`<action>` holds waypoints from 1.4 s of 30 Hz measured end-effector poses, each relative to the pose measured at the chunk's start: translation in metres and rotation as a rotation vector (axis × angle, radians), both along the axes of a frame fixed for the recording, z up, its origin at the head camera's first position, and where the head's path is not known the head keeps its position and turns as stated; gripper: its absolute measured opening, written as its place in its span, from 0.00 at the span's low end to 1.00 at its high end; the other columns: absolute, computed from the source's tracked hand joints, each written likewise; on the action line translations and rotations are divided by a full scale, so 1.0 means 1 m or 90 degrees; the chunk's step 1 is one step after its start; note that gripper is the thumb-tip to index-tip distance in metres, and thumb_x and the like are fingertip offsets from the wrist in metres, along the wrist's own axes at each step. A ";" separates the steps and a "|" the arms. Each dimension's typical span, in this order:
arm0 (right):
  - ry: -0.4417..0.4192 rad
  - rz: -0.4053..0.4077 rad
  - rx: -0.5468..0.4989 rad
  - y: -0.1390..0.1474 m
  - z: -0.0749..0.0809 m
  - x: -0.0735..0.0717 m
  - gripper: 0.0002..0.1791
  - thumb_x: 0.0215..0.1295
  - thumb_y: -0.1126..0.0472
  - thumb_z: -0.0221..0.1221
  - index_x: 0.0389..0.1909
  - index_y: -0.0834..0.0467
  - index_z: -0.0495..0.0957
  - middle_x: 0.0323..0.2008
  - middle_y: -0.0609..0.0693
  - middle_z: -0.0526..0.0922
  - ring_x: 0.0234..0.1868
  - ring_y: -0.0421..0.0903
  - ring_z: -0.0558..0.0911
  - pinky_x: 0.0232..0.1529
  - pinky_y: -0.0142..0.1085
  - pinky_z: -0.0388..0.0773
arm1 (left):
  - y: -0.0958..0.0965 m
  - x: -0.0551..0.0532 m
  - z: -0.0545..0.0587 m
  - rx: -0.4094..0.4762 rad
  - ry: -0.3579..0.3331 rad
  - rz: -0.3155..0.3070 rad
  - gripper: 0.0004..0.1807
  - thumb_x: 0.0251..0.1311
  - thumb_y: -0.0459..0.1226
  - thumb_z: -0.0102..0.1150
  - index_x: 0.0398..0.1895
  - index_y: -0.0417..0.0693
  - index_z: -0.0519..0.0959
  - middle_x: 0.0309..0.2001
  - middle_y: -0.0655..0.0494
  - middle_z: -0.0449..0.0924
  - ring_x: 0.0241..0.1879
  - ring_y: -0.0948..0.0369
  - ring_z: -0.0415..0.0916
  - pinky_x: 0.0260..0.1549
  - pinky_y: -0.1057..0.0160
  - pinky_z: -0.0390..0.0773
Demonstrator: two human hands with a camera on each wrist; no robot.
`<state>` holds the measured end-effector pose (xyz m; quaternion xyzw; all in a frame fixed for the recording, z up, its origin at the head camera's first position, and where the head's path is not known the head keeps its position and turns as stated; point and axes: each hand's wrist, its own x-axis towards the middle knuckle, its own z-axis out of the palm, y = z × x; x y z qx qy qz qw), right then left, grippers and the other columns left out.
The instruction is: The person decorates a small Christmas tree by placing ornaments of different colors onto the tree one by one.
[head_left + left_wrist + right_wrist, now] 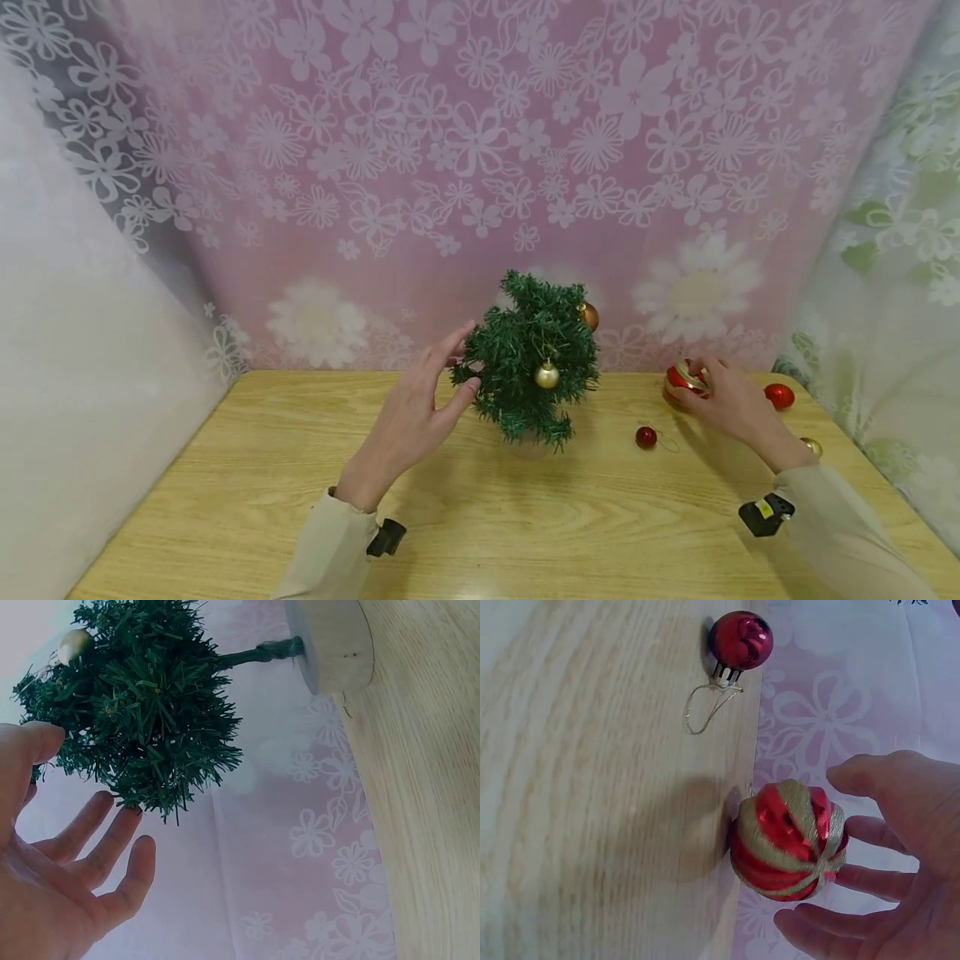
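Note:
A small green artificial Christmas tree (517, 358) stands upright on the table, with a round wooden base (337, 645) showing in the left wrist view. Spread fingers of my left hand (408, 421) are at the tree's left branches, thumb towards me. A gold ball ornament (547, 376) hangs at the tree's front, and a copper-coloured ball (590, 317) on its right side. At the right, my right hand (731, 404) is around a red ball ornament with gold glitter stripes (787, 840), which lies on the table. Its thumb looks slightly apart from the ball, its fingers spread beside it.
A small dark red ball ornament (646, 437) with a gold loop lies left of the right hand. Beyond that hand are a shiny red ornament (779, 397) and a gold ball (812, 447), partly hidden by the right forearm. Flowered curtain (450, 167) hangs behind the wooden table (525, 533).

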<state>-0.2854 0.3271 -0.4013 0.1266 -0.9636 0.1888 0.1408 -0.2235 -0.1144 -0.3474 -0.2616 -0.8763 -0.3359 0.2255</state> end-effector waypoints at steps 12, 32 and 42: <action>-0.013 -0.069 -0.018 -0.011 -0.001 -0.006 0.23 0.62 0.55 0.70 0.38 0.65 0.67 0.26 0.57 0.71 0.24 0.50 0.70 0.22 0.39 0.65 | 0.001 0.009 0.003 -0.026 0.101 0.009 0.37 0.69 0.30 0.58 0.78 0.66 0.64 0.48 0.54 0.84 0.41 0.61 0.84 0.29 0.65 0.77; -0.013 -0.042 0.018 -0.015 -0.004 -0.002 0.25 0.61 0.57 0.71 0.53 0.68 0.76 0.51 0.77 0.73 0.37 0.66 0.81 0.33 0.56 0.81 | 0.009 0.016 0.006 0.017 0.104 -0.058 0.33 0.68 0.35 0.65 0.75 0.60 0.70 0.54 0.53 0.80 0.38 0.63 0.80 0.24 0.71 0.69; -0.005 -0.029 0.011 -0.011 -0.004 -0.002 0.27 0.59 0.58 0.72 0.53 0.68 0.74 0.50 0.77 0.72 0.40 0.69 0.80 0.36 0.59 0.83 | -0.007 0.009 0.004 -0.040 -0.104 -0.027 0.41 0.63 0.52 0.69 0.78 0.75 0.61 0.64 0.54 0.71 0.54 0.54 0.76 0.46 0.51 0.78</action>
